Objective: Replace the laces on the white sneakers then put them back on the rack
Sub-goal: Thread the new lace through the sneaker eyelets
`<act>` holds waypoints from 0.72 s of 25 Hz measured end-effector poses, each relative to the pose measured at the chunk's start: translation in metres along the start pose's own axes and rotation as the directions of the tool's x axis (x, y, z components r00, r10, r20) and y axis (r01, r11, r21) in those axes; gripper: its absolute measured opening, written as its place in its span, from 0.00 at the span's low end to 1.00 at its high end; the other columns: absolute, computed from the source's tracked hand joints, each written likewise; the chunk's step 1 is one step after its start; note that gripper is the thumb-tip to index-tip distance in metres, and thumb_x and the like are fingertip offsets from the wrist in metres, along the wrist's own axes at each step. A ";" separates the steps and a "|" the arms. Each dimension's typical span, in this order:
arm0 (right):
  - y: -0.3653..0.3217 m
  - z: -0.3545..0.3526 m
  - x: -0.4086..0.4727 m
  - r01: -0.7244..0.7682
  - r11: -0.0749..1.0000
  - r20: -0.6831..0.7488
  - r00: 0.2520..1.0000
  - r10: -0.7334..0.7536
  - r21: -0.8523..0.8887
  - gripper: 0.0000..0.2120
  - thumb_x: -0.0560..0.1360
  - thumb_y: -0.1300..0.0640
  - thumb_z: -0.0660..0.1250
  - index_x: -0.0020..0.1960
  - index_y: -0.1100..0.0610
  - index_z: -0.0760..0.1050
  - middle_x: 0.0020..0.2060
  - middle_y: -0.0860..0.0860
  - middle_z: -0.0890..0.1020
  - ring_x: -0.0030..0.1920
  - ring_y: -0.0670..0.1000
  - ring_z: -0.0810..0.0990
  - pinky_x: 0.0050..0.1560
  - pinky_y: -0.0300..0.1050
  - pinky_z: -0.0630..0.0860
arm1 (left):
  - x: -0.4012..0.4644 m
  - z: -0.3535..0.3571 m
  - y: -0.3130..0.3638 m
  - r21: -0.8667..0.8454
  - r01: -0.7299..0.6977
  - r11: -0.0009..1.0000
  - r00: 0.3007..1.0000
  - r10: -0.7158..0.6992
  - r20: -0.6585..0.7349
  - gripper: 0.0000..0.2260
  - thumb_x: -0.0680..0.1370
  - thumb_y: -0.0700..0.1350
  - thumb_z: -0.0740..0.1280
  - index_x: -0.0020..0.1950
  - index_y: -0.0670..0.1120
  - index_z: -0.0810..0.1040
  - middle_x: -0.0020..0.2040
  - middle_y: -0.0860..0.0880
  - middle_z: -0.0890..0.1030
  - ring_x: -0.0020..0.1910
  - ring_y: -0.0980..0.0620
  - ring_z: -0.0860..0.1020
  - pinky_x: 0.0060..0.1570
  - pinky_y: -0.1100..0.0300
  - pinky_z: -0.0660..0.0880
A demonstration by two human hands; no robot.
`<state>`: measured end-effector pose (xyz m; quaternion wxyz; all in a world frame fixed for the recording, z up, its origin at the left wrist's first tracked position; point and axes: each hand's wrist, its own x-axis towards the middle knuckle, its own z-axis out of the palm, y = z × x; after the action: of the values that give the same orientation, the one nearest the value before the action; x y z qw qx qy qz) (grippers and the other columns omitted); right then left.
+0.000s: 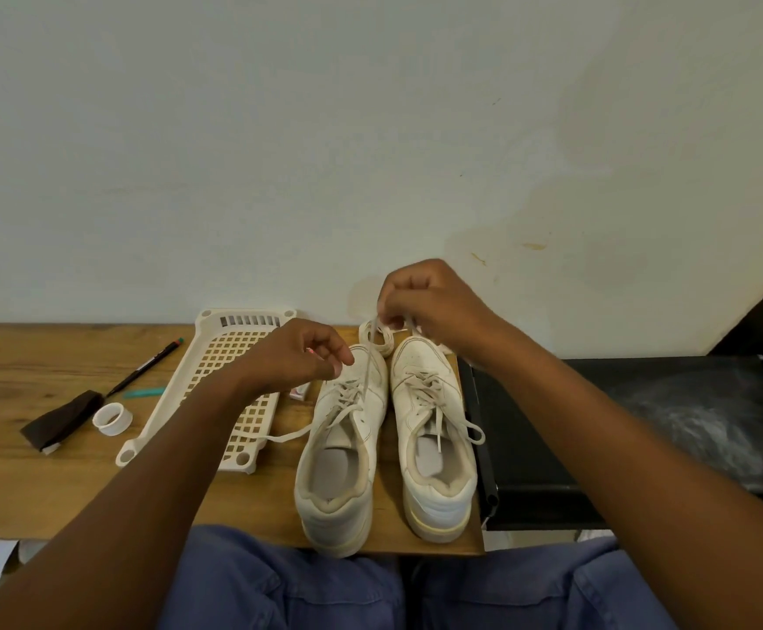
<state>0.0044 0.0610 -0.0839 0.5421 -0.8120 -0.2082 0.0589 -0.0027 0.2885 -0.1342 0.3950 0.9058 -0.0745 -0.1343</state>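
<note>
Two bare forearms are seen entering from the lower corners of the frame, neither covered by any sleeve as far as the picture's edge. No watch, band or ring is seen on the left hand (pixel 300 352) at the centre of the frame, nor on the right hand (pixel 429 302) just above and to the right of it. Short, unpainted nails are shown on the left fingers (pixel 337 366). Along the bottom of the frame, trousers (pixel 288 584) of a muted blue cloth (creased, with a stitched seam visible on each leg) are worn over both thighs.
</note>
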 end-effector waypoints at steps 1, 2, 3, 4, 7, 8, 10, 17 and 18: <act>-0.006 -0.003 -0.004 0.035 0.991 -0.080 0.996 -0.025 0.129 0.09 0.75 0.69 0.66 0.37 0.68 0.80 0.29 0.52 0.80 0.30 0.43 0.77 0.32 0.36 0.73 | 0.001 0.000 0.000 -0.008 0.038 0.999 0.999 -0.039 -0.005 0.06 0.76 0.37 0.72 0.49 0.46 0.85 0.41 0.48 0.86 0.41 0.50 0.84 0.48 0.48 0.82; -0.009 -0.006 -0.006 0.063 0.973 -0.141 0.989 -0.032 0.221 0.10 0.76 0.70 0.64 0.37 0.67 0.79 0.27 0.50 0.78 0.28 0.43 0.75 0.30 0.33 0.70 | 0.001 -0.001 0.000 -0.023 0.092 0.995 0.996 -0.092 0.016 0.03 0.76 0.38 0.73 0.49 0.44 0.85 0.40 0.45 0.86 0.39 0.49 0.84 0.48 0.46 0.83; -0.010 -0.008 -0.007 0.076 0.957 -0.179 0.983 -0.026 0.280 0.11 0.76 0.70 0.63 0.36 0.66 0.78 0.26 0.49 0.77 0.27 0.42 0.73 0.29 0.34 0.68 | 0.000 -0.001 0.002 -0.026 0.153 0.988 0.987 -0.151 0.060 0.03 0.76 0.40 0.74 0.48 0.41 0.84 0.39 0.43 0.86 0.37 0.48 0.84 0.48 0.46 0.83; -0.009 -0.011 -0.006 0.074 0.949 -0.201 0.980 -0.012 0.308 0.12 0.76 0.68 0.63 0.36 0.64 0.77 0.26 0.48 0.76 0.26 0.42 0.71 0.28 0.37 0.66 | -0.002 -0.001 0.003 -0.012 0.216 0.976 0.970 -0.213 0.114 0.07 0.76 0.43 0.75 0.47 0.40 0.83 0.39 0.41 0.86 0.36 0.47 0.84 0.48 0.47 0.83; -0.002 -0.011 -0.001 0.021 0.994 -0.204 0.979 0.000 0.103 0.14 0.78 0.62 0.63 0.38 0.60 0.83 0.30 0.48 0.80 0.28 0.42 0.74 0.32 0.37 0.69 | -0.009 -0.002 0.008 0.038 0.343 0.939 0.905 -0.341 0.255 0.11 0.74 0.48 0.78 0.43 0.40 0.84 0.39 0.40 0.86 0.37 0.46 0.85 0.43 0.52 0.83; 0.002 -0.010 0.000 -0.006 0.998 -0.175 0.985 -0.005 -0.064 0.15 0.79 0.60 0.61 0.41 0.58 0.84 0.33 0.48 0.82 0.32 0.42 0.78 0.36 0.39 0.72 | -0.010 -0.002 0.009 0.039 0.364 0.931 0.891 -0.360 0.277 0.11 0.74 0.47 0.78 0.43 0.40 0.84 0.39 0.40 0.86 0.38 0.45 0.84 0.41 0.54 0.82; 0.009 -0.004 0.000 -0.055 0.949 -0.058 0.998 0.039 -0.310 0.16 0.82 0.59 0.58 0.48 0.57 0.85 0.45 0.49 0.86 0.43 0.44 0.83 0.46 0.45 0.79 | -0.012 -0.004 0.011 0.047 0.399 0.916 0.873 -0.394 0.288 0.10 0.74 0.45 0.78 0.43 0.38 0.85 0.39 0.41 0.86 0.38 0.45 0.83 0.39 0.55 0.82; 0.027 0.024 -0.001 -0.053 0.944 0.116 0.989 0.095 -0.326 0.11 0.81 0.65 0.63 0.57 0.51 0.76 0.44 0.48 0.88 0.46 0.43 0.83 0.51 0.47 0.82 | -0.015 -0.009 0.007 0.068 0.486 0.871 0.821 -0.482 0.307 0.16 0.74 0.50 0.78 0.50 0.37 0.86 0.44 0.41 0.87 0.42 0.45 0.87 0.48 0.51 0.84; 0.028 0.029 -0.001 -0.049 0.947 0.125 0.988 0.093 -0.316 0.08 0.80 0.63 0.66 0.54 0.51 0.76 0.42 0.47 0.88 0.45 0.42 0.84 0.52 0.50 0.82 | -0.014 -0.009 0.007 0.066 0.484 0.873 0.821 -0.479 0.311 0.16 0.73 0.51 0.79 0.49 0.38 0.87 0.44 0.41 0.87 0.43 0.45 0.87 0.49 0.50 0.84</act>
<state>0.0017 0.0760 -0.1211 0.3887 -0.8884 -0.2226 0.1007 -0.0141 0.2930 -0.1205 0.3384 0.8582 0.0949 -0.3742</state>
